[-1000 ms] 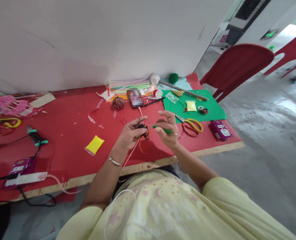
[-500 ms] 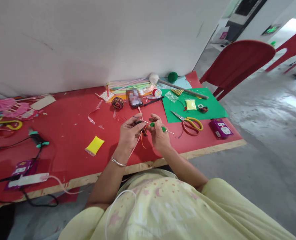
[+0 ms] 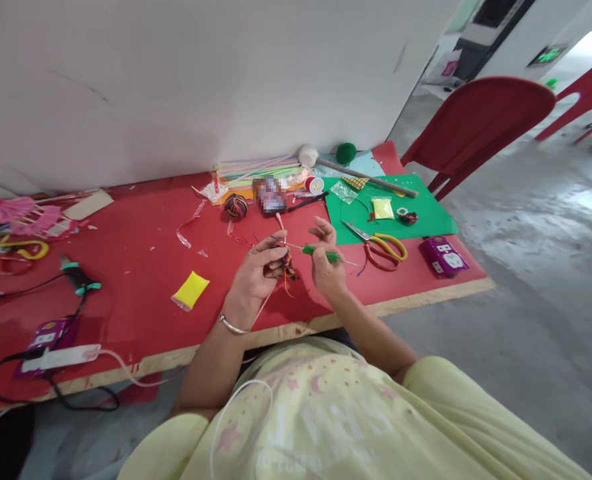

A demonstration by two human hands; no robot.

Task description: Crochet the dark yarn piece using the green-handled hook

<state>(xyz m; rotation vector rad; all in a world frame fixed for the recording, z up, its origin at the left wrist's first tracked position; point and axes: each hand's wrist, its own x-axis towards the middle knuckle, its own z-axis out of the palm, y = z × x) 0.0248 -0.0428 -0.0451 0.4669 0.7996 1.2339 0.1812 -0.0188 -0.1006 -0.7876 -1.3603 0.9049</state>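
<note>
My left hand (image 3: 257,275) pinches a small dark multicoloured crochet piece (image 3: 289,264), with an orange strand hanging below it. In my right hand (image 3: 329,263) is a crochet hook (image 3: 321,253) with a green handle, gripped by the thumb and bent fingers while other fingers are raised. The hook's thin metal tip points left, towards the crochet piece; whether it touches the yarn I cannot tell. Beyond my left hand lies a ball of multicoloured yarn (image 3: 236,206). A phone (image 3: 270,195) with a pale cable plugged in rests behind both hands.
Scissors (image 3: 376,245) lie right of my right hand, near a purple box (image 3: 444,256) and a green sheet (image 3: 429,213). A yellow packet (image 3: 191,291) sits to the left. Further left are a glue gun (image 3: 76,275) and a power strip (image 3: 61,359) with cables. A wall stands behind the red table (image 3: 141,267).
My right hand has moved right with the crochet hook, away from my left hand. My left hand has shifted slightly left and down, still holding the crochet piece.
</note>
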